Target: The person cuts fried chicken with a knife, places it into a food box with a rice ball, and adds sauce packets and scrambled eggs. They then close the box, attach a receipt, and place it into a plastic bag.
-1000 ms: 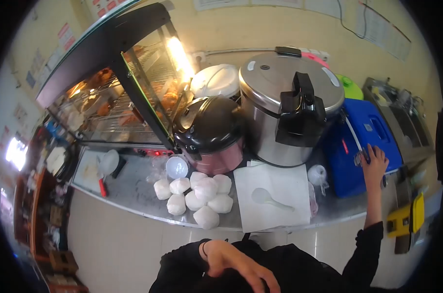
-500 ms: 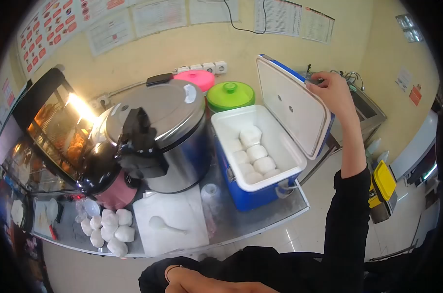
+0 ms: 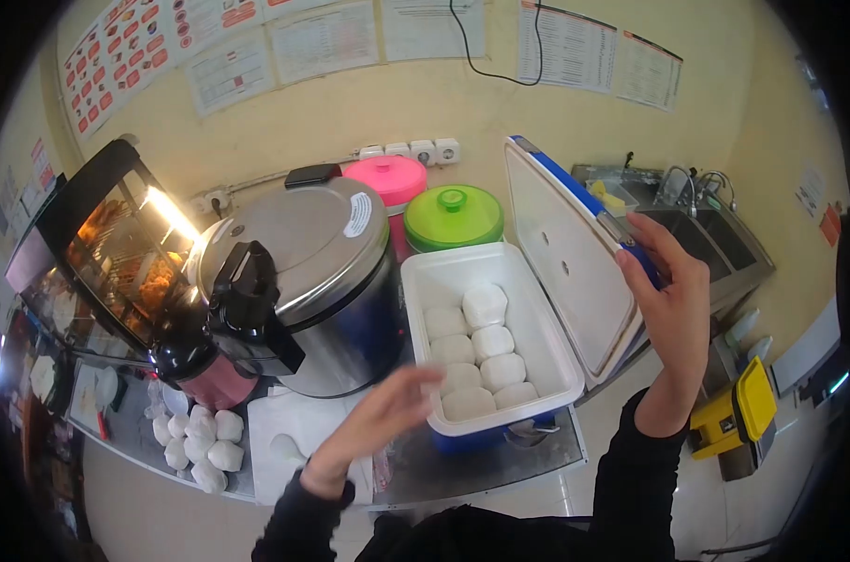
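Observation:
My right hand grips the upper edge of the raised cooler lid, fingers on one side and thumb on the other. The blue cooler with a white inside stands open, with several white wrapped bundles lying in it. My left hand, slightly blurred, hovers by the cooler's near left corner, its fingers pointing at the bundles; whether it holds anything is not visible. Below that hand a white sheet lies on the counter with a white ladle on it.
Several more white bundles are piled left of the sheet. A large steel cooker, a pink cooker, a green-lidded container and a pink-lidded one stand around. A lit display case is at left, a sink at right.
The cooler lid has been raised from closed to upright by my right hand. My left hand has come up from near my body to the cooler's left corner. The view has shifted right.

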A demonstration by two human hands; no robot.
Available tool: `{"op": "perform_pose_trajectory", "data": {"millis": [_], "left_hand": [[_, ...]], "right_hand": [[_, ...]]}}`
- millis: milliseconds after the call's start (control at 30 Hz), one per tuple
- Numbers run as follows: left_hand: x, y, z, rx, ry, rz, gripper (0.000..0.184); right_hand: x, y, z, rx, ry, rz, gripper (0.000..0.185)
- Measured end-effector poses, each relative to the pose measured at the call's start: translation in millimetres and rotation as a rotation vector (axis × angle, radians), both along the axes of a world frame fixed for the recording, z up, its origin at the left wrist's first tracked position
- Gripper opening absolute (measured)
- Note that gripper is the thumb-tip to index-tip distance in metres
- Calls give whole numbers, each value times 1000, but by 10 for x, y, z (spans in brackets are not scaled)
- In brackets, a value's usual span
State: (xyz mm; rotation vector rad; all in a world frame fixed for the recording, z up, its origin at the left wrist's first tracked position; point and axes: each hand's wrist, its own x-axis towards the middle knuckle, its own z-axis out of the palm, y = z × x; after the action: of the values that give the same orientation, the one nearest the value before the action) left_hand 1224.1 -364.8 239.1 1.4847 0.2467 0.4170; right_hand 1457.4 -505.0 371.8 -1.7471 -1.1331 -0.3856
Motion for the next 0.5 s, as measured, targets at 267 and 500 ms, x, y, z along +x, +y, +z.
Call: {"op": "perform_pose_trajectory", "data": {"millis": [267, 500], "left_hand": [[2197, 960, -891, 1191, 478, 99, 70], [2444, 958, -1058, 741, 563, 479, 21]], "right_hand": [[-153, 21, 0, -60, -120, 28, 25], [-18, 123, -109, -141, -31, 86, 28]]}}
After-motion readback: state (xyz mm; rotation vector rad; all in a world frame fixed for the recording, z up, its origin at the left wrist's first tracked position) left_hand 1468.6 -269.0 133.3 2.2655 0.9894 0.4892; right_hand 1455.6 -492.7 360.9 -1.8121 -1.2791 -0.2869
